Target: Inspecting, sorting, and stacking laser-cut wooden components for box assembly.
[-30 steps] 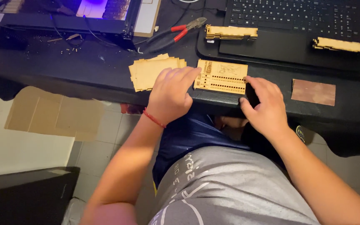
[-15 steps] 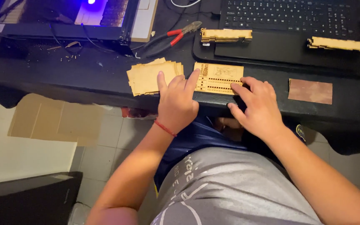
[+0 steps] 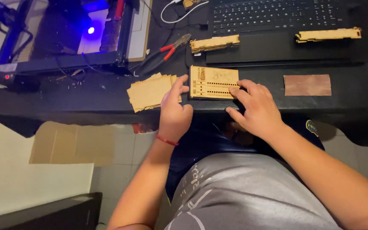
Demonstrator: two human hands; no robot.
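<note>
Hands first, nearest the seated person's lap: the left hand (image 3: 174, 110) rests at the front edge of the black desk (image 3: 64, 102), fingers loosely spread, fingertips touching the left end of a thin wooden plate (image 3: 214, 82) cut with rows of small holes. The right hand (image 3: 254, 106) lies open too, fingers fanned, tips pressing the plate's right end and near edge; neither hand is clamped on anything. Just left of the plate sits a fanned stack of plain wooden sheets (image 3: 150, 90). Off to the right lies a brown rectangular piece (image 3: 307, 84). Farther back are red-handled pliers (image 3: 167, 50), two long notched wooden strips (image 3: 214, 43) (image 3: 328, 34), a dark laptop keyboard (image 3: 273, 15), and a laser engraver (image 3: 69, 38) glowing blue.
</note>
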